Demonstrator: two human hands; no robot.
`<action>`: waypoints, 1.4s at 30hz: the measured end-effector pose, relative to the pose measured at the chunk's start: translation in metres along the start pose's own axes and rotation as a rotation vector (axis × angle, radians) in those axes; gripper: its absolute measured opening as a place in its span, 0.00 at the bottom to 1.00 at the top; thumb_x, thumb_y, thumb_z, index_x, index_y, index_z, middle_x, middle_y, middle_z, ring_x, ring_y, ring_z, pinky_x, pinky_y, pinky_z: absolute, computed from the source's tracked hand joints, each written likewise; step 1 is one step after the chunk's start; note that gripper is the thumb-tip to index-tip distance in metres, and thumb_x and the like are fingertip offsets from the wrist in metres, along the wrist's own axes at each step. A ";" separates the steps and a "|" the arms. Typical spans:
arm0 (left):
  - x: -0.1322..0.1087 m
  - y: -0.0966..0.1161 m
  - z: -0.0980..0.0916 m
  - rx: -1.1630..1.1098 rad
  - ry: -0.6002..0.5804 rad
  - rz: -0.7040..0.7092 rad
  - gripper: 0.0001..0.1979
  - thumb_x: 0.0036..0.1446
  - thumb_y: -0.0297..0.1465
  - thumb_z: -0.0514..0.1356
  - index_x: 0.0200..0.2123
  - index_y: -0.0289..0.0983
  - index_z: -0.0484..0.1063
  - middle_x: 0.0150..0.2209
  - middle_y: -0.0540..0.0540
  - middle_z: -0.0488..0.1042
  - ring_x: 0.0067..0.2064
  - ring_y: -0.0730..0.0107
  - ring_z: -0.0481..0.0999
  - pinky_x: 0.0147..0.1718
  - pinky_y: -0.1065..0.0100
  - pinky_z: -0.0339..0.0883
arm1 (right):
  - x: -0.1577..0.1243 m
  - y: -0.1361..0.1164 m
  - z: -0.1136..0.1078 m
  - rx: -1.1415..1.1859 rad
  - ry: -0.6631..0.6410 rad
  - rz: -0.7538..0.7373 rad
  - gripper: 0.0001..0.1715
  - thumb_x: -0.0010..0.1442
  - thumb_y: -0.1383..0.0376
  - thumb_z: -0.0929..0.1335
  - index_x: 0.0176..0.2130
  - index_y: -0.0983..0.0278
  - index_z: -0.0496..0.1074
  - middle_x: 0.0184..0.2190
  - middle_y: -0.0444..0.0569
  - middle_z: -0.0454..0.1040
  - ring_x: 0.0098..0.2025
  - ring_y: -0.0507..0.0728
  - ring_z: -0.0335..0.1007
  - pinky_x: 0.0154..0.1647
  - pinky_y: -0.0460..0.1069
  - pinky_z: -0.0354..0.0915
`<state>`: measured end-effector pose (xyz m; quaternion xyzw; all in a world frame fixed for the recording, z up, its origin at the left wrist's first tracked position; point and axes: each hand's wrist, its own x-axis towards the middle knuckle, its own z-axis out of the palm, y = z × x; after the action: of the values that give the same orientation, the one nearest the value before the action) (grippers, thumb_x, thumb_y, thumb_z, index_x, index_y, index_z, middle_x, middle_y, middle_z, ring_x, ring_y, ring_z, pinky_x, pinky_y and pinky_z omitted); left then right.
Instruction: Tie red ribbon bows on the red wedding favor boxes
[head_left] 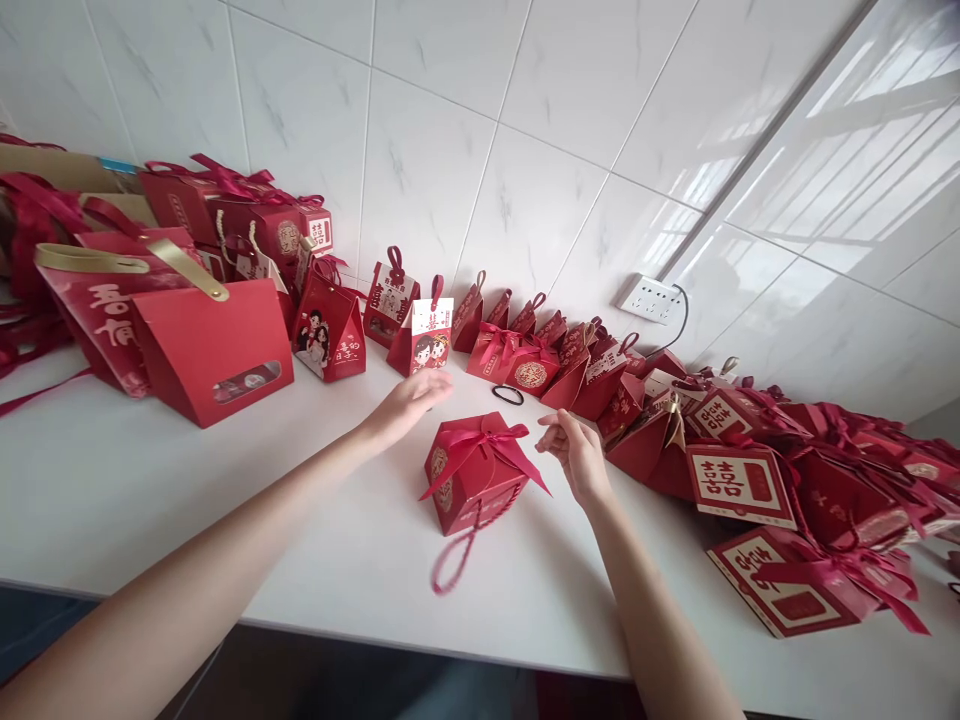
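Observation:
A red gift box [480,465] with a magenta ribbon bow on top stands on the white table in front of me. Its twisted cord handle [454,560] hangs down and lies in a loop toward the near edge. To the box's upper left, my left hand [411,405] is held with its fingers stretched out and nothing in it. My right hand [576,455] hovers just right of the box, fingers loosely bent and apart, also holding nothing. Neither hand touches the box. Beyond it lies a small black ring-shaped band [508,395].
Large red handled boxes [214,350] stand at the left. Small red boxes [431,335] line the tiled wall, and a ribboned box [514,358] sits among them. Heaped red boxes [795,590] fill the right side. A power strip [651,298] is on the wall with a black cable.

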<state>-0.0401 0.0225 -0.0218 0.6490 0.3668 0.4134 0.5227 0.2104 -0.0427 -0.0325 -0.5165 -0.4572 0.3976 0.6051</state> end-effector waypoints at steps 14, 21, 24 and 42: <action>-0.011 -0.001 0.001 -0.043 -0.579 -0.072 0.36 0.44 0.37 0.65 0.57 0.43 0.60 0.58 0.43 0.65 0.56 0.53 0.68 0.50 0.59 0.65 | -0.020 -0.008 0.006 -0.229 -0.804 -0.001 0.68 0.41 0.52 0.77 0.67 0.55 0.38 0.64 0.57 0.53 0.62 0.66 0.56 0.60 0.62 0.55; -0.009 0.000 0.006 -0.062 -0.407 -0.008 0.33 0.45 0.38 0.65 0.55 0.40 0.61 0.55 0.41 0.68 0.57 0.52 0.67 0.51 0.57 0.65 | -0.018 0.000 0.013 -0.437 -0.516 -0.287 0.66 0.43 0.50 0.76 0.67 0.54 0.38 0.62 0.58 0.53 0.61 0.66 0.57 0.58 0.64 0.58; -0.006 -0.005 0.008 0.060 -0.174 0.046 0.30 0.46 0.41 0.64 0.52 0.40 0.62 0.57 0.42 0.65 0.58 0.54 0.65 0.51 0.57 0.64 | -0.016 0.006 0.016 -0.595 -0.324 -0.518 0.63 0.46 0.51 0.75 0.66 0.55 0.38 0.62 0.59 0.53 0.61 0.68 0.55 0.55 0.65 0.61; -0.012 0.002 0.013 0.207 -0.356 -0.070 0.20 0.45 0.48 0.63 0.22 0.35 0.71 0.20 0.50 0.71 0.24 0.72 0.68 0.25 0.70 0.60 | -0.008 0.018 0.014 -0.773 -0.128 -0.790 0.59 0.49 0.55 0.74 0.66 0.56 0.38 0.59 0.60 0.53 0.60 0.69 0.54 0.53 0.65 0.65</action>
<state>-0.0328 0.0066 -0.0231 0.7490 0.3318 0.2340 0.5237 0.1951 -0.0440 -0.0503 -0.4652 -0.7645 -0.0257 0.4455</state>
